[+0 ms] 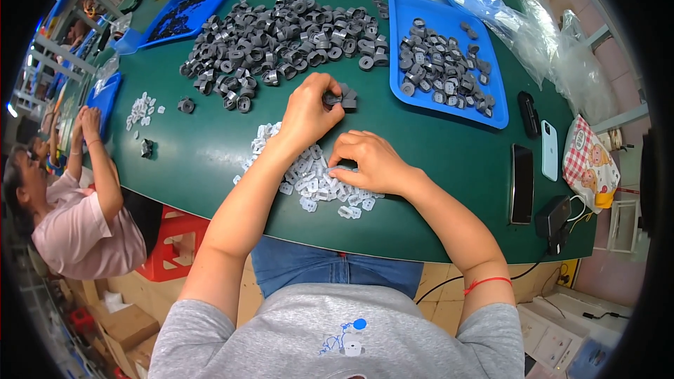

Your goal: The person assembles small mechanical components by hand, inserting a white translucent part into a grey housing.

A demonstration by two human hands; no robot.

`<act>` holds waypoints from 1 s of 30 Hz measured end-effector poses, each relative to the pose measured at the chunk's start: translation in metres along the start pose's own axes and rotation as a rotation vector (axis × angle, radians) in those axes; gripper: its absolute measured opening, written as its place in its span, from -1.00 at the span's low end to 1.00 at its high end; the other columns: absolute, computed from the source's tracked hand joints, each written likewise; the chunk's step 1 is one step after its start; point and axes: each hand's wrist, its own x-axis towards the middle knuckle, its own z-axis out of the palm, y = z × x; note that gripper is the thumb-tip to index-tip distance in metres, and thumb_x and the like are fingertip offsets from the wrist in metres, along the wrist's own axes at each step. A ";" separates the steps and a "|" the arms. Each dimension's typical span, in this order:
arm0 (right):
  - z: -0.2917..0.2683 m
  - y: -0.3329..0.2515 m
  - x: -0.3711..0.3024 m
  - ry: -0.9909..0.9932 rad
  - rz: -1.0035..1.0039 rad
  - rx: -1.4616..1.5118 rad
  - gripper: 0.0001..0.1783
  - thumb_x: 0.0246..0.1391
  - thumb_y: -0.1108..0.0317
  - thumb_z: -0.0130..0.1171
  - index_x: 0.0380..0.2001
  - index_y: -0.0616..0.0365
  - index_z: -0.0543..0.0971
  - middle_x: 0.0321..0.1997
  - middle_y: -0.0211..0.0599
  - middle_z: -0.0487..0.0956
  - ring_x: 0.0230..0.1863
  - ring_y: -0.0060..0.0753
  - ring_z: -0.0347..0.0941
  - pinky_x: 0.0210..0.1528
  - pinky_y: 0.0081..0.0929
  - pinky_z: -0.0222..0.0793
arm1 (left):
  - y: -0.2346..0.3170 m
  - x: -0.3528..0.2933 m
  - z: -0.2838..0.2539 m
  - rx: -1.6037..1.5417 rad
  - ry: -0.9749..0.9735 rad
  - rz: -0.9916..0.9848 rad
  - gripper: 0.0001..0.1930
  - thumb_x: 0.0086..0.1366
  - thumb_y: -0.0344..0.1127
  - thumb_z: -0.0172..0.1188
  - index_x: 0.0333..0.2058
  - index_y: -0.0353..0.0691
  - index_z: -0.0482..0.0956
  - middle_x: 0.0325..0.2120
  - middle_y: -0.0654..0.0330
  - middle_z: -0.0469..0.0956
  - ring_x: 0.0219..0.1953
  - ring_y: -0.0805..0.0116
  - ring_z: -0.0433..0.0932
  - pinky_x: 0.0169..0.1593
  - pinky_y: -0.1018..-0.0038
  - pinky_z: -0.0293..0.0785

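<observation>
My left hand [309, 109] is closed around a small dark grey ring-shaped part [340, 98] held just above the green table [203, 154]. My right hand [365, 161] rests on a heap of small white plastic pieces [309, 179] near the front edge, its fingertips pinching one of them. Behind my hands spreads a big pile of dark grey ring parts [281, 38]. To the right, a blue tray [404, 7] holds several more grey parts.
Two phones [521, 182] [549, 149], a black charger [551, 216] and a checked pouch [590, 161] lie at the right. Clear plastic bags [533, 28] sit at the back right. Another person [77, 203] works at the left beside a small white heap [142, 109]. More blue trays [184, 15] stand behind.
</observation>
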 end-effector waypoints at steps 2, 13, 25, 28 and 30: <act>-0.001 -0.003 0.001 0.014 0.132 0.109 -0.82 -0.15 0.28 0.20 -0.53 0.16 0.51 -0.46 -0.33 0.48 -0.39 -0.36 0.41 -0.30 -0.42 0.31 | -0.003 0.001 0.002 0.011 0.054 0.066 -0.81 -0.16 -0.51 0.14 -0.45 -0.31 0.50 -0.46 0.08 0.42 -0.40 0.17 0.48 -0.39 0.36 0.40; -0.008 0.014 0.005 0.513 0.442 0.770 -0.84 0.08 0.46 0.01 -0.24 0.26 0.39 -0.39 -0.34 0.51 -0.39 -0.64 0.41 -0.36 -0.71 0.31 | -0.003 0.002 0.003 -0.078 0.083 0.030 -0.73 -0.10 -0.44 0.30 -0.37 -0.34 0.49 -0.53 0.12 0.50 -0.53 0.38 0.46 -0.47 0.52 0.37; -0.012 0.018 0.003 0.697 0.392 0.816 -0.82 0.02 0.49 0.07 -0.28 0.32 0.43 -0.39 -0.26 0.54 -0.39 -0.60 0.44 -0.32 -0.67 0.38 | 0.020 -0.005 -0.001 -0.656 -0.275 -0.300 -0.59 0.07 -0.53 0.13 -0.04 -0.33 0.40 -0.34 0.20 0.53 -0.35 0.59 0.47 -0.25 0.67 0.39; -0.014 0.017 0.003 0.717 0.392 0.840 -0.82 0.01 0.48 0.08 -0.28 0.32 0.43 -0.40 -0.27 0.54 -0.41 -0.61 0.44 -0.35 -0.68 0.37 | 0.015 -0.005 0.000 -0.740 -0.290 -0.319 -0.59 0.11 -0.54 0.03 0.00 -0.32 0.37 -0.34 0.20 0.53 -0.31 0.55 0.49 -0.19 0.64 0.38; -0.016 0.017 0.002 0.720 0.445 0.852 -0.82 0.02 0.48 0.08 -0.28 0.30 0.45 -0.38 -0.30 0.53 -0.39 -0.60 0.44 -0.33 -0.67 0.37 | 0.014 -0.005 0.000 -0.755 -0.296 -0.330 -0.59 0.12 -0.54 0.01 0.01 -0.32 0.36 -0.33 0.19 0.53 -0.29 0.52 0.50 -0.17 0.63 0.37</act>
